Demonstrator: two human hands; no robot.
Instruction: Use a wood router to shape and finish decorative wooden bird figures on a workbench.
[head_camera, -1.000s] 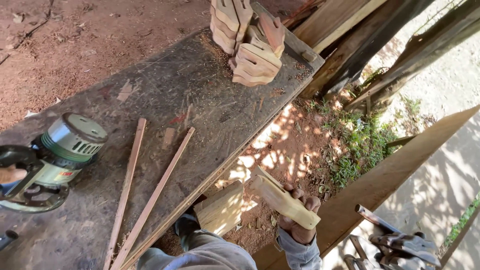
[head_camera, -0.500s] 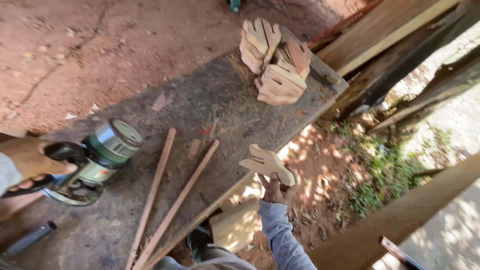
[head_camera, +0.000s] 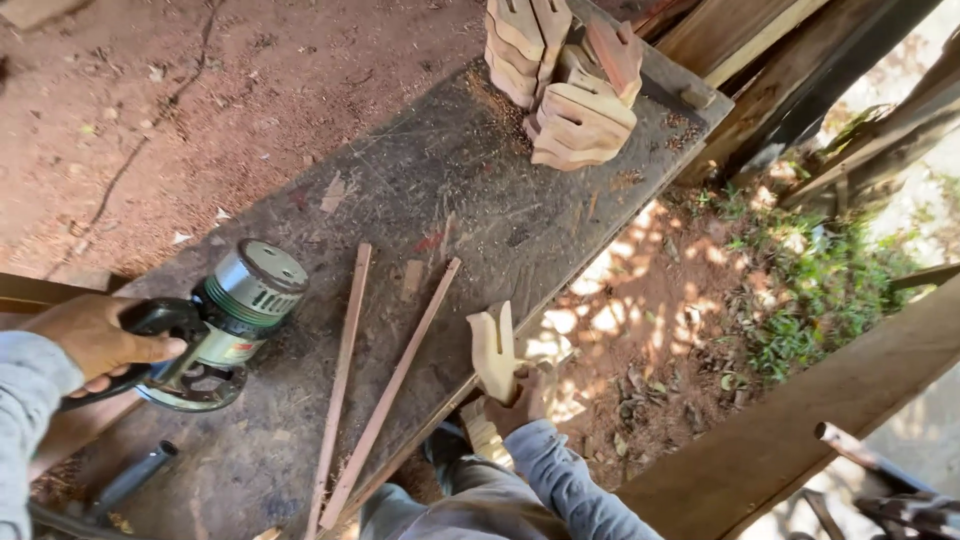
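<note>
Since half a second ago: the right hand (head_camera: 527, 395) has brought the cut wooden piece (head_camera: 494, 350) closer to the bench edge and turned it upright, notched end up; the left hand (head_camera: 100, 338) has shifted little on the router.

Right hand: clamped round the lower end of the wooden piece, which sits just past the near edge of the workbench (head_camera: 440, 190), at about 5 o'clock from the bench centre. Fingers mostly hidden behind the wood; grip looks firm, though I cannot see how far they wrap.

Left hand: closed on the dark handle of the green router (head_camera: 225, 320), which rests on the bench at about 8 o'clock.

Handling judgement: the piece looks like thin, dry sawn wood, so light, stiff and not slippery, with rough edges. The two prongs at the notch are likely the weak spot; hold the solid lower body, not the prongs. The router is probably heavy and top-weighted; take it by its handles.

Nearby: two thin wooden strips (head_camera: 385, 390) lie between router and piece. A stack of similar cut pieces (head_camera: 565, 85) stands at 1 o'clock, well apart.
</note>
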